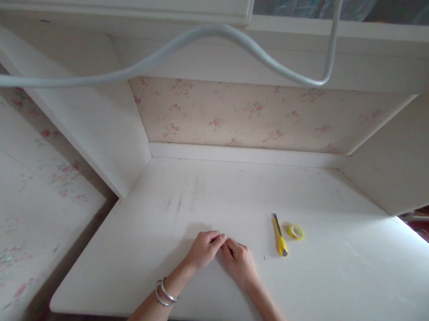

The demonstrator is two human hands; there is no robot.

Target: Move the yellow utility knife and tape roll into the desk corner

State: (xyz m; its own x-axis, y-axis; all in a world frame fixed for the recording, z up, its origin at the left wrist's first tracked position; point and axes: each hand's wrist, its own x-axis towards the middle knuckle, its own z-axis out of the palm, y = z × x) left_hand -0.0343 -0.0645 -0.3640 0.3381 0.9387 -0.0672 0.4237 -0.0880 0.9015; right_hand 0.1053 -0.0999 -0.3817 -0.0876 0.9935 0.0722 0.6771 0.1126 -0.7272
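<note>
My left hand (pixel 205 249) and my right hand (pixel 240 263) meet over the white desk near its front middle. Fingers on both are curled, with thumbs and fingertips pinched close together. Whatever lies between the fingertips, if anything, is too small to make out. Two silver bangles (pixel 165 293) circle my left wrist. To the right of my right hand, apart from it, lies a yellow utility knife (pixel 279 236), its grey blade end pointing away from me. Just beyond the knife is a small roll of yellowish clear tape (pixel 296 232), lying flat.
The white desktop (pixel 338 279) is bounded by side panels (pixel 94 109) and a back strip (pixel 244 155) below floral wallpaper (pixel 217 114). An overhead shelf (pixel 353 29) spans the top. A thick pale cable (pixel 222 31) hangs across the upper view. Dark smudges (pixel 179 202) mark the desktop.
</note>
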